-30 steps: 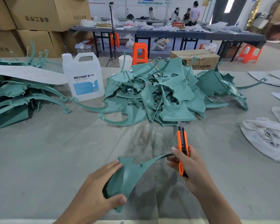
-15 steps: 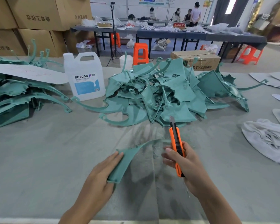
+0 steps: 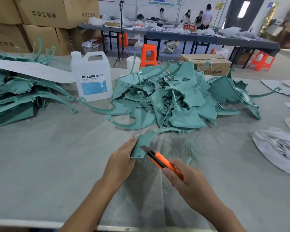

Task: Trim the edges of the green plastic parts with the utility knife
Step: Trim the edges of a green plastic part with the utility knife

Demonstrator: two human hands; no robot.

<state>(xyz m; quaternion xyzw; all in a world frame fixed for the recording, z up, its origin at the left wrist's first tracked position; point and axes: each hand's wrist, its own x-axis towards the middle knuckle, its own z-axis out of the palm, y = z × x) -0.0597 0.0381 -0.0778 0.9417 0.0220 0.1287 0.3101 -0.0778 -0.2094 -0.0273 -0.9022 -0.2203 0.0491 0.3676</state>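
Head view | green part (image 3: 144,139) long axis near-left to far-right, left hand (image 3: 120,161) gripping wide end | right hand (image 3: 191,185) grips utility knife (image 3: 161,160), blade on part | pile (image 3: 174,97) beyond part.

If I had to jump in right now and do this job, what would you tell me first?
Left hand holds one green part by its wide end.
Right hand grips the orange utility knife, blade out, laid against that part.
More parts: a big pile behind the hands, another stack far left.
Done: green shavings on the table show some trimming.
Left: finish this part, then the rest; which heap is already trimmed I cannot tell.
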